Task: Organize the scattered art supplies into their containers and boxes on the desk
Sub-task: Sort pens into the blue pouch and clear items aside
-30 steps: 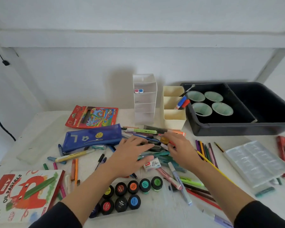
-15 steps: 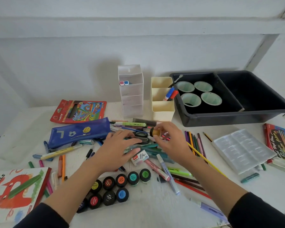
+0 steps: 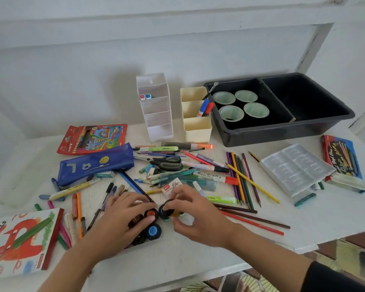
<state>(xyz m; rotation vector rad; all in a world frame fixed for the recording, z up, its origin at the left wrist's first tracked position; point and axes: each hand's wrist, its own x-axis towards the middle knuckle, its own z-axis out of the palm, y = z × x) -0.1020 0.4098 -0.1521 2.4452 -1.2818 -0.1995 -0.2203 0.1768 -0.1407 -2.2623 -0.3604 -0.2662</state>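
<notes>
Both hands have come back from the central pile to the desk's [image 3: 198, 253] front edge: right hand [image 3: 195, 218] pinching a small paint pot [image 3: 164, 211], left hand [image 3: 122, 220] flat over the paint pots [image 3: 151, 223], so regrouping appears underway.

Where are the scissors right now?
The scissors lie mid-desk in the head view, right of the blue pencil case, in front of the white organizer.

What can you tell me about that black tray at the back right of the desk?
The black tray looks like dark plastic, a shallow rectangular tub with a rolled rim, standing flat at the desk's back right. A divider splits it: the left compartment holds four pale green cups, the right looks empty. The cream organizer stands right beside it.
</notes>
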